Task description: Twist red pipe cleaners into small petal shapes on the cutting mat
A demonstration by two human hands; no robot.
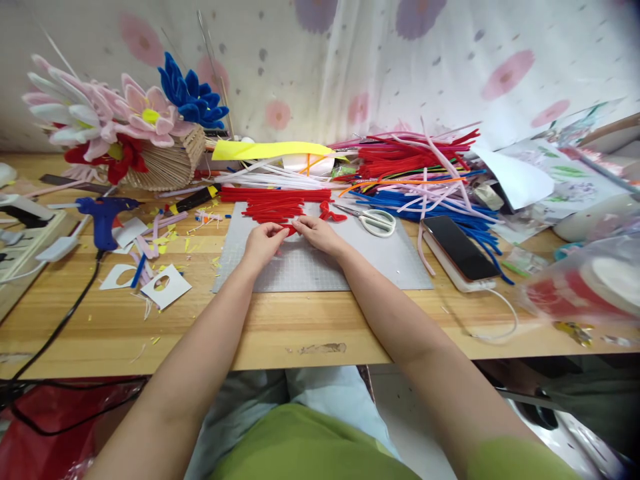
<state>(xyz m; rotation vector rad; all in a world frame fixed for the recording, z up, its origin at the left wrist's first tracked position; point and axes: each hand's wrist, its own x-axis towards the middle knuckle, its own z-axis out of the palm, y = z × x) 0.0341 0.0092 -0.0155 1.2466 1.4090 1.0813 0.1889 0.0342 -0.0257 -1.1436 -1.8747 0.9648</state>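
Observation:
My left hand (265,243) and my right hand (316,233) are close together over the grey cutting mat (300,273). Both have their fingers pinched on one short red pipe cleaner (289,230), bent between them. Just beyond lie cut red pipe cleaners (273,208) in a row, with longer red stems (275,195) behind. A small shaped red piece (331,212) rests to the right of my right hand. Beside it on the mat are scissors (377,223) with pale handles. The fingertips partly hide the held piece.
A blue glue gun (106,217) stands at left among scraps and white cards (167,285). Pipe-cleaner flowers (145,113) lie in a woven holder behind. Bundles of coloured pipe cleaners (415,160) cover the back. At right are a phone (460,247) and a bagged cup (585,287).

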